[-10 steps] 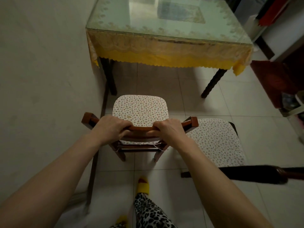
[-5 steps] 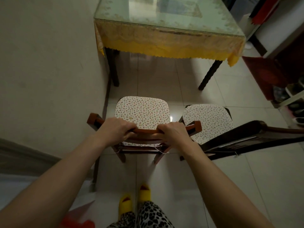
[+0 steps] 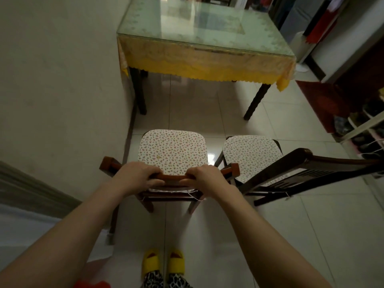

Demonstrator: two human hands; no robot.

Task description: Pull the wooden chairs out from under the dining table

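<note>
A reddish wooden chair [image 3: 172, 150] with a floral seat cushion stands on the tiled floor, well clear of the dining table [image 3: 207, 57], which has a glass top and a yellow lace cloth. My left hand [image 3: 137, 176] and my right hand [image 3: 204, 177] both grip the top rail of its backrest. Beside it on the right stands a darker wooden chair [image 3: 251, 154] with the same cushion, its backrest angled toward the right, also out from under the table.
A wall runs along the left, close to the chair I hold. Shelves with shoes [image 3: 369, 129] and a dark red mat [image 3: 324, 100] lie at the right. My feet in yellow slippers [image 3: 163, 263] stand just behind the chair.
The chair in my hands has come farther back from the table, and I have stepped back with it. The dark chair on the right now shows fully beside it.
</note>
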